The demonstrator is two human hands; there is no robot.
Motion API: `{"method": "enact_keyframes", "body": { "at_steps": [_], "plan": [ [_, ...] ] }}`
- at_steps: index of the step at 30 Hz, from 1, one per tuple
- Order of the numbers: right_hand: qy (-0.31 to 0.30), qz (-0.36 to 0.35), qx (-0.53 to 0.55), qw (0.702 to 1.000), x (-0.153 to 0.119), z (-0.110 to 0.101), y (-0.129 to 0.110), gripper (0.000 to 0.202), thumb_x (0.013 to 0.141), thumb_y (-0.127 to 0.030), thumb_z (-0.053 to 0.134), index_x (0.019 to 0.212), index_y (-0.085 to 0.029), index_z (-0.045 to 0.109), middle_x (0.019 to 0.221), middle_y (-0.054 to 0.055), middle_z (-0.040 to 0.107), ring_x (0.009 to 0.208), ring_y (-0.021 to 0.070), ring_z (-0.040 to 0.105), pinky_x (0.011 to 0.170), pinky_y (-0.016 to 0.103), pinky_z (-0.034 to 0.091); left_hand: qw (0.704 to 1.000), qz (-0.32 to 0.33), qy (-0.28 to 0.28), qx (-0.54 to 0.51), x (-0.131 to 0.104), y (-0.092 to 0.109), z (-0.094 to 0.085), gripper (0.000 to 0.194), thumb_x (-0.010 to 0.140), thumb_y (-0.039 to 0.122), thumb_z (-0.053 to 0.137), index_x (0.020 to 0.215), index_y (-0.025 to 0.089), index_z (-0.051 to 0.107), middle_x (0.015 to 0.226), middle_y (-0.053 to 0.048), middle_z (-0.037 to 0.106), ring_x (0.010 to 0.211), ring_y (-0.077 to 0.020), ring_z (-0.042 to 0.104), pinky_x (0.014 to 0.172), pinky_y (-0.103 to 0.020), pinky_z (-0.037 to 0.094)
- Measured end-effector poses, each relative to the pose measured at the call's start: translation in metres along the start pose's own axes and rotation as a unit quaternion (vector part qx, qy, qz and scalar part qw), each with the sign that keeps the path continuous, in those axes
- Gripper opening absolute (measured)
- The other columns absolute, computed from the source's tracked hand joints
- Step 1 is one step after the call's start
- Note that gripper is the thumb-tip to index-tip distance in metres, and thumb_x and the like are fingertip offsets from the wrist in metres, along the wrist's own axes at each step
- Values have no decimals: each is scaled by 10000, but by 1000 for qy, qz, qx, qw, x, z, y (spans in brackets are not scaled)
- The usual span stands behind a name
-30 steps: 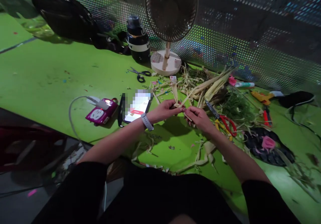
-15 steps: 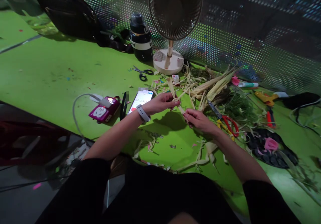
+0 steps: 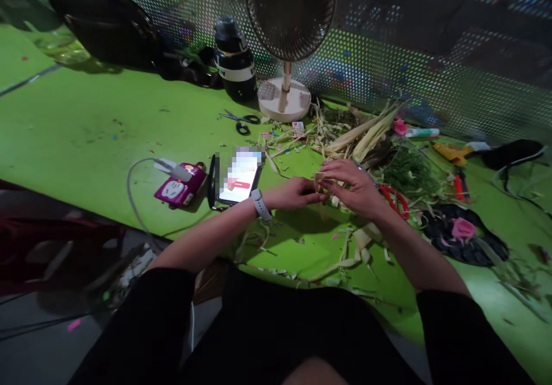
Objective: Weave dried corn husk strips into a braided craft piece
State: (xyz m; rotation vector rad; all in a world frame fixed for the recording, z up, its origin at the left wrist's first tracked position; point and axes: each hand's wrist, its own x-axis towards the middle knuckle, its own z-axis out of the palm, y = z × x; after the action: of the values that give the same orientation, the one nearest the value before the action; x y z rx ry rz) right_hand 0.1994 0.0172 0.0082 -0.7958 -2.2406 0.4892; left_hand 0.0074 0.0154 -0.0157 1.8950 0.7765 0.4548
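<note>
Over the green table [image 3: 172, 126], both hands meet at a pale strip of corn husk [image 3: 319, 181]. My left hand [image 3: 299, 193], with a light watch on its wrist, is closed on the strip from the left. From the right, my right hand [image 3: 351, 188] pinches the same strip between thumb and fingers; most of the strip is hidden by the hands. Behind them a bundle of dry corn husks [image 3: 371, 137] lies with loose shreds around it. Red-handled scissors [image 3: 394, 201] lie partly covered by my right hand and forearm.
A phone [image 3: 239, 178] and a purple power socket [image 3: 181, 185] with a cable sit to the left. Further back stand a dark bottle [image 3: 235, 63], black scissors [image 3: 241, 123] and a fan [image 3: 284, 97]. At right are a black tray [image 3: 444, 238] with a pink flower and a yellow glue gun [image 3: 452, 152].
My hands have come together and shifted right; the husk strip, stretched between them before, is now gathered at the fingertips. The right hand has turned and risen over the strip.
</note>
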Motion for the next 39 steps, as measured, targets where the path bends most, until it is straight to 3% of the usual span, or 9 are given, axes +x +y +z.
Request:
{"method": "enact_keyframes", "body": {
  "at_steps": [4, 9, 17, 22, 28, 34, 39],
  "plan": [
    [0, 18, 2, 1000, 3, -2, -14, 180, 866, -389, 624, 855, -231, 710, 865, 49, 740, 844, 194, 661, 826, 369, 486, 999, 19, 27, -13, -2, 2, 0, 320, 866, 378, 553, 912, 92, 690, 682, -10, 589, 601, -89, 456, 597, -225, 355],
    [103, 70, -26, 992, -3, 4, -33, 222, 879, -384, 601, 759, -230, 706, 776, 25, 718, 780, 182, 645, 795, 347, 469, 996, 63, -35, -46, -4, 8, 6, 401, 865, 453, 534, 868, 83, 689, 662, 3, 532, 606, -83, 409, 592, -225, 332],
    [193, 176, -26, 965, -35, 15, -37, 284, 873, -447, 577, 758, -202, 662, 746, 31, 673, 695, 161, 609, 689, 299, 474, 993, 20, -65, -98, -2, 4, 15, 475, 812, 521, 589, 944, 79, 698, 634, 25, 486, 552, -62, 337, 526, -216, 250],
    [193, 143, -32, 970, -42, 15, -38, 288, 878, -458, 567, 759, -212, 658, 753, 41, 668, 719, 172, 617, 696, 307, 488, 988, -7, -44, -151, -1, 6, 13, 450, 760, 493, 664, 917, 72, 682, 600, 42, 448, 523, -48, 305, 493, -207, 194],
    [180, 93, -40, 979, -42, 18, -40, 249, 889, -382, 568, 733, -208, 651, 728, 38, 663, 742, 170, 617, 755, 313, 481, 984, -18, -68, -164, 0, 3, 16, 425, 745, 483, 688, 882, 81, 669, 577, 61, 415, 506, -40, 288, 494, -209, 183],
    [179, 150, -4, 972, -46, 22, -30, 285, 878, -445, 568, 747, -206, 650, 753, 35, 658, 719, 165, 616, 717, 302, 487, 984, -19, -67, -165, 1, 3, 19, 404, 745, 464, 698, 884, 86, 665, 579, 58, 435, 512, -43, 306, 499, -216, 194],
    [234, 173, 33, 956, -46, 20, -30, 266, 848, -455, 615, 766, -208, 668, 770, 25, 671, 710, 162, 631, 697, 298, 502, 978, 0, -22, -206, 1, 4, 21, 313, 800, 420, 662, 846, 115, 602, 597, 57, 450, 511, -47, 368, 495, -213, 239]
  ]
}}
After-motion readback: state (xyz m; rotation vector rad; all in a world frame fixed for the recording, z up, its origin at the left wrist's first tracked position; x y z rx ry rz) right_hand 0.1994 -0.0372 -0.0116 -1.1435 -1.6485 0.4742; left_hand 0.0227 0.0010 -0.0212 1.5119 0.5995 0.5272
